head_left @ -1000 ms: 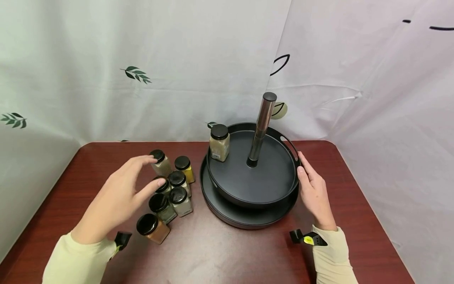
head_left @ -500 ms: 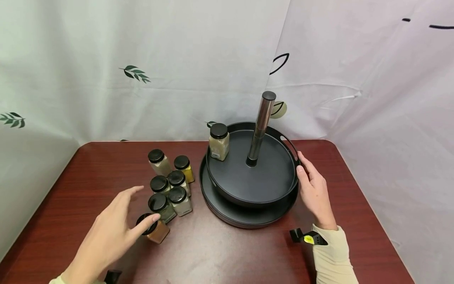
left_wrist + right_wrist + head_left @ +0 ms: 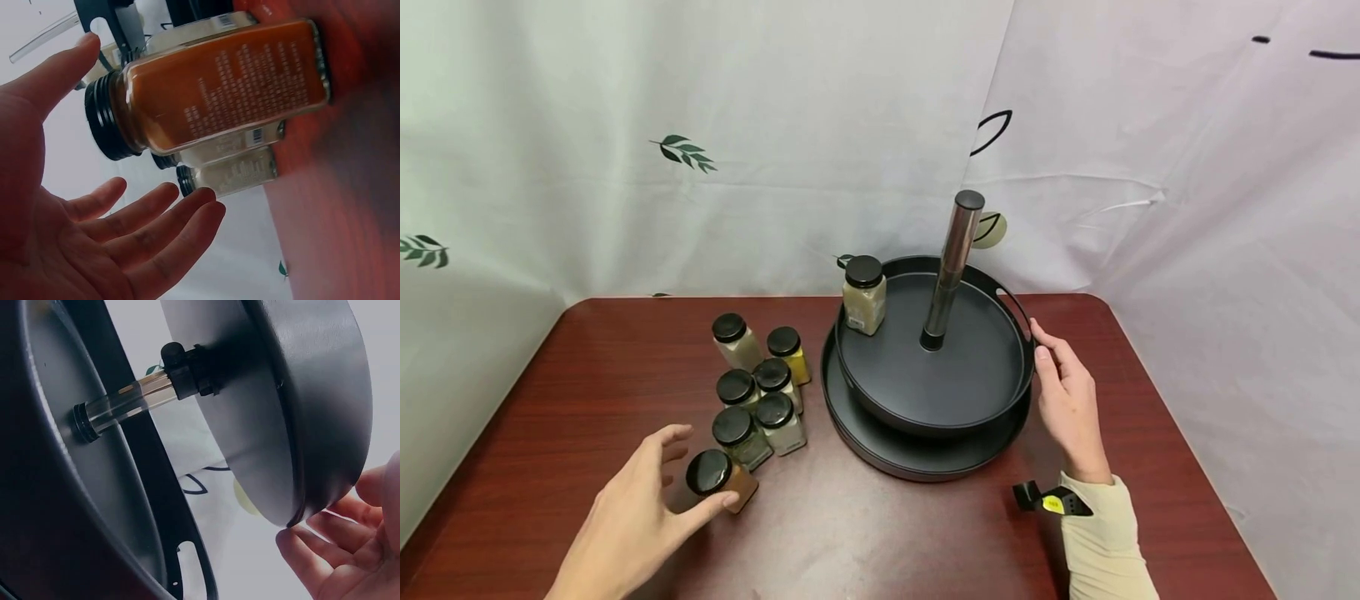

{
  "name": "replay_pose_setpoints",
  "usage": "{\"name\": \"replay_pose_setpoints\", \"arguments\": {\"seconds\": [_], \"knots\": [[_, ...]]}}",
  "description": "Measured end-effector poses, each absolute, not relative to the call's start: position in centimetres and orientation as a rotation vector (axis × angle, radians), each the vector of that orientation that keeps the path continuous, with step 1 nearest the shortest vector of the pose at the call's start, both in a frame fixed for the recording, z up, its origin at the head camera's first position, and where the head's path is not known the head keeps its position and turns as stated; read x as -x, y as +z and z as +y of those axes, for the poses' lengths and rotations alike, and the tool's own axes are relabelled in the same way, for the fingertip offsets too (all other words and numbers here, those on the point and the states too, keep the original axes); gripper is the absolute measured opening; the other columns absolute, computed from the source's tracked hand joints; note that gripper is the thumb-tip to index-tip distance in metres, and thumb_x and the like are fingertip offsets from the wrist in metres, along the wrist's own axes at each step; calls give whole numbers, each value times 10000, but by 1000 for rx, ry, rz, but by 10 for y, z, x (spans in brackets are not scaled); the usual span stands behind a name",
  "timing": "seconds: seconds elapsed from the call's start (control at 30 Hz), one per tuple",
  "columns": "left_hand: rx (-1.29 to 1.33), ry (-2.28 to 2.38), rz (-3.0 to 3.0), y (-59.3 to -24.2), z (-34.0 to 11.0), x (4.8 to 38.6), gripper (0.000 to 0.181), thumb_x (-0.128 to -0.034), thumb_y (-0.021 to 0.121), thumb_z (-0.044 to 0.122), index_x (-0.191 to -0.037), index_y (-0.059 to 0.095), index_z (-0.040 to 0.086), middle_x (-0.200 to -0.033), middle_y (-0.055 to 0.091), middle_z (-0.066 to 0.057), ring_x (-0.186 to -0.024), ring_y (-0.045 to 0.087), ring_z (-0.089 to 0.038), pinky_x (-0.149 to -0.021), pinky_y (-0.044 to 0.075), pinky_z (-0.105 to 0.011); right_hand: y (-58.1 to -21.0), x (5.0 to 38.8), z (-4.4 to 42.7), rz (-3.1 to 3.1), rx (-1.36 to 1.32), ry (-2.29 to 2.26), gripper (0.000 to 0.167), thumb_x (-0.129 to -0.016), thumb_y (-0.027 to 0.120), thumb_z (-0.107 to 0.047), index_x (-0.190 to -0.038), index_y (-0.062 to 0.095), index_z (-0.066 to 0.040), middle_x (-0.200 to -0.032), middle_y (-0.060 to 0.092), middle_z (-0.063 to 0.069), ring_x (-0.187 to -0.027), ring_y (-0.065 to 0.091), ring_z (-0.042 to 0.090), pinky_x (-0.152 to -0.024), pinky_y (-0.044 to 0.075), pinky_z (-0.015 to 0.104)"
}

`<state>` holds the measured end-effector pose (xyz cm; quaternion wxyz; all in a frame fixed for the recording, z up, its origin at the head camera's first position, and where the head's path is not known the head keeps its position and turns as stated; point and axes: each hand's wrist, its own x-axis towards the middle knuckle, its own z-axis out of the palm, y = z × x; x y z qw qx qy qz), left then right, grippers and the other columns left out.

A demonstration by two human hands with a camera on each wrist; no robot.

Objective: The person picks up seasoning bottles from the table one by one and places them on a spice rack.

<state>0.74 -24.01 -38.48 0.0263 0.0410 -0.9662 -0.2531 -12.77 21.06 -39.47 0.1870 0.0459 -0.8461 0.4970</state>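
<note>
A two-tier black turntable rack has a round upper tray above a wider lower tray, joined by a clear post in the right wrist view. My right hand touches the upper tray's outer rim, fingertips and thumb against its side wall. At the front of the jar group stands a black-lidded spice jar of orange-brown powder. My left hand spreads around that jar, thumb in front and fingers behind. In the left wrist view a gap shows between the fingers and the jar.
Behind the orange-brown jar cluster several more spice jars, among them a yellow one and a green one. One pale jar stands on the upper tray near a tall handle. White curtain borders the table.
My left hand has come down and toward me, from the back jars to the orange-brown spice jar. The right hand stays at the tray rim, its thumb slightly shifted.
</note>
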Motion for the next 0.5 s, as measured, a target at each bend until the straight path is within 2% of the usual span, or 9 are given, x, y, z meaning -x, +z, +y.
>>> {"name": "replay_pose_setpoints", "arguments": {"seconds": [0.03,0.13,0.27,0.37,0.43,0.5], "knots": [[-130,-786,-2987,-386,-240,-8,1031,-710,819,646,-1400,392,9,-1247,579,-295,-973,676,-431,-753,555,-562,-395,128,210,-2378,-128,1404,380,-1094,434,-237,-1445,558,-160,-1471,539,-28,-1172,505,1,-935,371,132],[-144,-814,-2983,-391,-237,-10,1045,-682,849,628,-1390,385,16,-1242,581,-289,-957,679,-416,-743,559,-550,-395,128,210,-2345,-135,1439,364,-1089,447,-202,-1426,573,-143,-1467,543,-27,-1103,541,46,-888,386,151],[-159,-849,-2930,-399,-231,-13,1012,-669,901,542,-1373,389,27,-1213,589,-265,-942,677,-393,-757,563,-539,-397,129,210,-2299,-144,1473,349,-1082,463,-173,-1405,591,-137,-1447,563,-27,-880,524,113,-777,383,194],[-185,-856,-2877,-404,-226,-14,980,-658,928,484,-1350,407,26,-1171,606,-247,-920,681,-376,-756,563,-530,-398,130,209,-2273,-146,1487,338,-1079,469,-163,-1387,603,-121,-1434,576,-26,-779,482,121,-734,369,217],[-212,-846,-2853,-406,-223,-14,964,-653,937,461,-1336,416,23,-1145,615,-237,-893,682,-358,-738,563,-524,-398,131,209,-2259,-142,1497,329,-1079,469,-159,-1371,608,-97,-1427,582,-17,-829,522,92,-762,378,207],[-232,-831,-2840,-408,-221,-14,948,-651,941,449,-1319,425,17,-1114,623,-229,-872,679,-342,-723,561,-519,-398,132,208,-2246,-136,1504,317,-1079,469,-157,-1343,615,-63,-1422,587,-1,-979,571,66,-830,390,186]]}}
